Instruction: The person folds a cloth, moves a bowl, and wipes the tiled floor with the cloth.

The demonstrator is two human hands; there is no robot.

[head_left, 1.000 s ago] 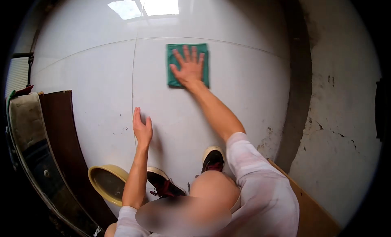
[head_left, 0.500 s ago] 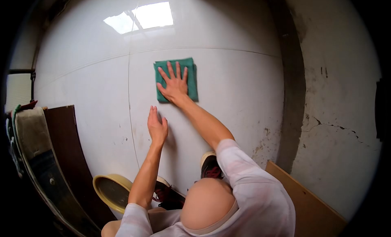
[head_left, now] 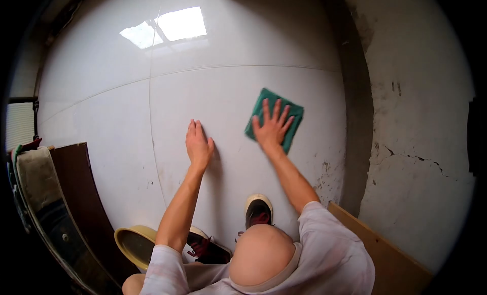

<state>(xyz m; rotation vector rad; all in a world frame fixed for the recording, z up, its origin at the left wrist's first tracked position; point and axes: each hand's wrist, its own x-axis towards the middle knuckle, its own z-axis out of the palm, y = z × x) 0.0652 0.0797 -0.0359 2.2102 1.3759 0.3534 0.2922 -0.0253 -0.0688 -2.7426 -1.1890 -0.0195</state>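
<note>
A folded green cloth (head_left: 290, 108) lies on the white tiled floor (head_left: 223, 102), turned at an angle. My right hand (head_left: 271, 126) rests flat on top of it with fingers spread, and part of the cloth is hidden beneath the palm. To the left, my left hand (head_left: 198, 145) is held out over the floor, holding nothing. Its fingers are straight and side by side, with the thumb apart. A shadow falls beside it; whether it touches the tile I cannot tell.
A yellow-rimmed basin (head_left: 122, 239) stands at lower left beside a dark brown board (head_left: 83, 188). My shoes (head_left: 258, 211) are on the floor close to me. A wooden board (head_left: 378, 242) leans at lower right, by a cracked, stained wall (head_left: 411, 117).
My right hand and the green cloth have moved right and slightly nearer me, and the cloth has turned. My left hand has shifted only slightly. The view has shifted a little.
</note>
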